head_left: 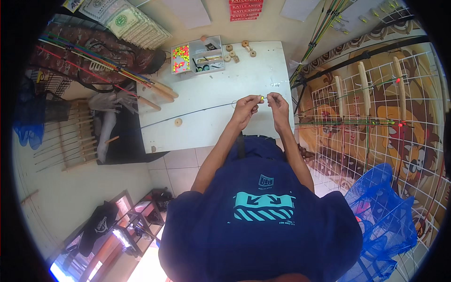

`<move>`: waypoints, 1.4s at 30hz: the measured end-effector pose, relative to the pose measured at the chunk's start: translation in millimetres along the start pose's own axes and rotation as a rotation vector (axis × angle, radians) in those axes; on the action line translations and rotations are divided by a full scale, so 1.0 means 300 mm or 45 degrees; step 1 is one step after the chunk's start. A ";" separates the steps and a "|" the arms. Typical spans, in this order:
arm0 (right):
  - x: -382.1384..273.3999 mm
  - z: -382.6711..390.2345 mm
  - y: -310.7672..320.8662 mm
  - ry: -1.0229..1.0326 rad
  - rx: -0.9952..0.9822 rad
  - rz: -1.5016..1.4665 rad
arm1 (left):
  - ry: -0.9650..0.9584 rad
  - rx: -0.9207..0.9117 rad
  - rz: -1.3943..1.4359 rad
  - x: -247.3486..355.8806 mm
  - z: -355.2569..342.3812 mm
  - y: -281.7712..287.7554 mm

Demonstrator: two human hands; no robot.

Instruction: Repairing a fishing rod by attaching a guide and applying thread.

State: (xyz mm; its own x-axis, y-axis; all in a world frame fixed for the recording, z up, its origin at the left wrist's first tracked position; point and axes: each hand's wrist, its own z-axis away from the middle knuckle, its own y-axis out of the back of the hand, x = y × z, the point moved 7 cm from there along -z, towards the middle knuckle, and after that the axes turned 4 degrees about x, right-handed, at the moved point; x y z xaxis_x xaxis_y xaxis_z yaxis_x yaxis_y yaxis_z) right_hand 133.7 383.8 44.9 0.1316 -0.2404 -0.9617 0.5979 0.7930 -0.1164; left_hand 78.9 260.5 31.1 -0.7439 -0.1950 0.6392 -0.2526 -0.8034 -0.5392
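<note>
Over the near right part of the white table (211, 127), my left hand (245, 112) pinches a small yellow bead (262, 98) at its fingertips. A thin blue fishing rod (188, 113) runs from the left across the table to this hand; whether the fingers also grip its end is hidden. Just right of the bead, my right hand (279, 110) has thumb and fingers pressed together. Anything between them is too small to make out. The fingertips of both hands are close together but apart.
At the table's back stands a grey compartment tray (206, 43) with pink and yellow beads (181, 58). Wooden rings (229, 48) lie beside it, and one wooden disc (178, 122) nearer. Wooden-handled rods (150, 84) overhang the left edge. A white wire grid (366, 117) stands right, above blue netting (385, 211).
</note>
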 end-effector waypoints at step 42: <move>-0.041 -0.002 0.009 0.235 -0.003 0.298 | -0.092 -0.024 -0.053 0.013 -0.003 -0.009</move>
State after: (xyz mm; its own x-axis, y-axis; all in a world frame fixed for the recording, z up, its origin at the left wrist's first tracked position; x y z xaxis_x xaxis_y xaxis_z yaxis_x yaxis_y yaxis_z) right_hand 133.4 389.3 56.4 0.1197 0.0551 -0.9913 0.5666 0.8161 0.1138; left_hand 76.2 262.4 34.7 -0.6862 -0.2022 0.6987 -0.2947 -0.8009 -0.5212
